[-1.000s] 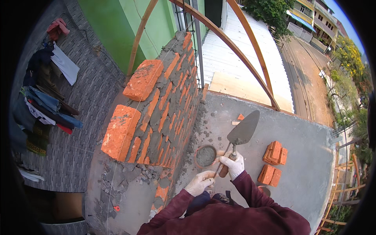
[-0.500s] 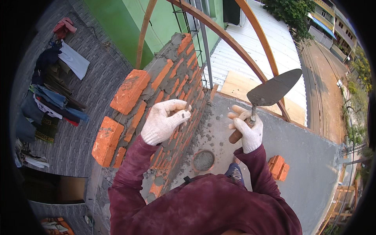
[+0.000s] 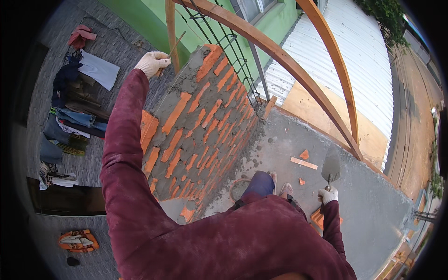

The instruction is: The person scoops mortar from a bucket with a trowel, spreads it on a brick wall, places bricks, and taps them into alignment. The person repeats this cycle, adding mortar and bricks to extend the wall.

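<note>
My left hand [image 3: 153,64], in a white knit glove, reaches out over the far left of the brick wall [image 3: 190,122]. Its fingers pinch a thin brown stick [image 3: 178,42] that slants up past the fingertips. Grey mortar fills the wall's joints and coats its top. One orange brick [image 3: 148,129] on the wall's left side is partly covered by my left sleeve. Low on the right, my gloved right hand [image 3: 328,194] grips a trowel [image 3: 331,169] by its handle, blade pointing away from me. Orange bricks [image 3: 319,219] lie beside my right forearm, partly hidden.
Curved wooden beams [image 3: 280,51] and a steel rebar cage [image 3: 228,39] rise beyond the wall. On the concrete floor [image 3: 373,205] lie a flat strip [image 3: 304,163] and brick bits [image 3: 304,154]. A round mortar container [image 3: 237,190] sits partly behind my leg. Clothes [image 3: 70,116] hang at left.
My left hand has moved up and left, away from my right hand, with the stick. My right hand has lowered the trowel to the right. My view has shifted.
</note>
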`<state>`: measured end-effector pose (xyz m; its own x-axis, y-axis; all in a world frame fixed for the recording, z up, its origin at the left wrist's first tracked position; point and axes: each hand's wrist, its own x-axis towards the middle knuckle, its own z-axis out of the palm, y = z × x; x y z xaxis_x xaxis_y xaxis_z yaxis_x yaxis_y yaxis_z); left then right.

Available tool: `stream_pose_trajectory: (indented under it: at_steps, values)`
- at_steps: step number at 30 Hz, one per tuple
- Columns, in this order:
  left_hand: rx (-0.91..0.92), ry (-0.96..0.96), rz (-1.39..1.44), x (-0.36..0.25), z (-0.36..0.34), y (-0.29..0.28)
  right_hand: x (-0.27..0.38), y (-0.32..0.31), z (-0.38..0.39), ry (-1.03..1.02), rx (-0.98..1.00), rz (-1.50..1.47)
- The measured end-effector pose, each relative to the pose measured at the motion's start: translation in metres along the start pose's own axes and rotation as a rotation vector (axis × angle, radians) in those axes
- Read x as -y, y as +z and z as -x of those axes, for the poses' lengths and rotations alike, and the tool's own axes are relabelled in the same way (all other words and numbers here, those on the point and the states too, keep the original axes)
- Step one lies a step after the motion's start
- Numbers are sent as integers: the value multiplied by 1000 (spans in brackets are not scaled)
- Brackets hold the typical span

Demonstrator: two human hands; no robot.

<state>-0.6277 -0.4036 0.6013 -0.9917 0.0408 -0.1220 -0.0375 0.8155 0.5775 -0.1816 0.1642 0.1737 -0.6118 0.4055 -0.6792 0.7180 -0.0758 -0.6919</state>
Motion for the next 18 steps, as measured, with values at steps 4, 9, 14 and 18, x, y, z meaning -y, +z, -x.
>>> stream_pose_trajectory:
  at_steps: [4, 9, 14, 18]
  values:
    - [14, -4, -63, 16, -51, 6, -59, -7, -40, 237, 8, 72]
    - [-26, 8, -137, 21, -72, -7, -143, 3, -73, 578, -3, 162]
    - [-17, -17, -144, 29, -82, 3, -116, 59, -69, 742, 82, 144]
    - [30, -43, -114, 32, -93, 13, -105, 98, -99, 538, 203, 281]
